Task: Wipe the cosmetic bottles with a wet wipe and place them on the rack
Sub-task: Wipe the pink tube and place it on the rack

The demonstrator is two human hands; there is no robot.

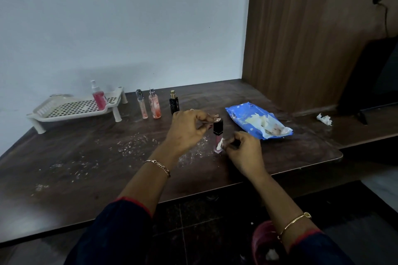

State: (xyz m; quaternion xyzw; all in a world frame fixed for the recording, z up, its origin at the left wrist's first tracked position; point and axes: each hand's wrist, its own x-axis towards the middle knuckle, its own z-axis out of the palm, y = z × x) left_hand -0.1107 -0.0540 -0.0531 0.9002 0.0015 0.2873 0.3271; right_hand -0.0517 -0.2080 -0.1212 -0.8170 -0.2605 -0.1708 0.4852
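A small pink bottle with a black cap (218,133) stands upright at the table's middle. My left hand (189,129) pinches its cap from the left. My right hand (243,150) presses a small white wet wipe (220,146) against the bottle's lower body. A white perforated rack (71,109) stands at the back left, with a pink spray bottle (99,97) on its right end. Right of the rack stand a thin clear bottle (142,104), a peach spray bottle (154,104) and a black bottle (174,102).
A blue wet-wipe pack (256,120) lies open to the right of my hands. A crumpled used wipe (324,119) lies farther right by a dark stand. White crumbs speckle the dark wooden table (86,168). A wooden panel rises at the back right.
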